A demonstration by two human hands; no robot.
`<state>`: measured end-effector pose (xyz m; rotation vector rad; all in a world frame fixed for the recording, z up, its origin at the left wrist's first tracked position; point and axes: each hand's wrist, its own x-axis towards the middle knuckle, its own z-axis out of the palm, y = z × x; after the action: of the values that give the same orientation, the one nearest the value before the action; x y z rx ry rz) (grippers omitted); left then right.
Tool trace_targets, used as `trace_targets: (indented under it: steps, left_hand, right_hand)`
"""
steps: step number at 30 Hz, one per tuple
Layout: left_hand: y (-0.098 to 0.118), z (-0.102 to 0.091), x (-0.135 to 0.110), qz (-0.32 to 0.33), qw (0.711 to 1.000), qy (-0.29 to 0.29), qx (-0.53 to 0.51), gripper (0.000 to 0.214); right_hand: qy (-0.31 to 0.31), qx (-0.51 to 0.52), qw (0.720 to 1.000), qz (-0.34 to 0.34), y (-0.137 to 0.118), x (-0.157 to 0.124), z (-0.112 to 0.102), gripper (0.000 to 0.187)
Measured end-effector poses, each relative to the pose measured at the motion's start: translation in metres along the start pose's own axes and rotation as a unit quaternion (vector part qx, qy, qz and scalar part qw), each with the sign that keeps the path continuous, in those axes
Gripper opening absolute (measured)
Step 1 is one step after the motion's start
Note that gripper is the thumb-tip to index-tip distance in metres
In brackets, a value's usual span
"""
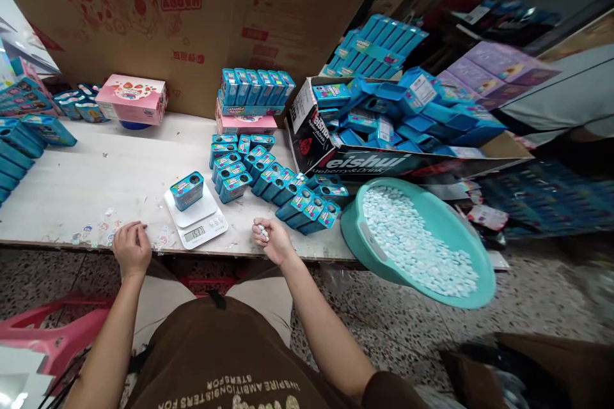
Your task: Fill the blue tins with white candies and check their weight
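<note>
My right hand (272, 241) is closed around several small white candies (261, 231), palm up over the table's front edge. My left hand (132, 248) rests at that edge with its fingers curled in, and nothing shows in it. Between the hands, a white digital scale (208, 230) carries one blue candy box (187, 190) with a round hole in its top. The display seems to read 1537, its decimal point unclear. Behind my right hand stand rows of similar upright blue boxes (273, 182), and a few white candies lie on top of one.
A teal basin (352, 230) of white candies sits at the table's right edge. Behind it, a black carton (311, 140) is heaped with blue boxes. A pink box (132, 102) and a large cardboard sheet (201, 19) stand at the back. Small stickers (108, 220) lie near my left hand.
</note>
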<state>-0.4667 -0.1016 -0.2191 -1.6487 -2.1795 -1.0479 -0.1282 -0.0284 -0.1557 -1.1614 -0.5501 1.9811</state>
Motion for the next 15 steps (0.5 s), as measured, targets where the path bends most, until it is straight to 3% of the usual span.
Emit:
trace_targets:
  steps: [3, 7, 11, 15]
  left_hand:
    - [-0.002, 0.0, 0.0, 0.007, 1.0, 0.006, 0.001, 0.02]
    - [-0.003, 0.001, -0.001, 0.013, 1.0, 0.015, -0.007, 0.02]
    - [-0.003, -0.001, -0.001, 0.024, 0.999, 0.026, -0.008, 0.018]
    - [-0.002, -0.002, -0.001, 0.039, 0.998, 0.044, -0.005, 0.016]
  right_hand:
    - [-0.051, -0.04, 0.997, -0.03, -0.012, 0.003, 0.021, 0.017]
    - [-0.116, -0.14, 0.978, -0.102, -0.038, 0.017, 0.07, 0.031]
    - [-0.141, -0.24, 0.944, -0.178, -0.061, 0.044, 0.119, 0.038]
    - [-0.146, -0.346, 0.902, -0.215, -0.069, 0.071, 0.148, 0.042]
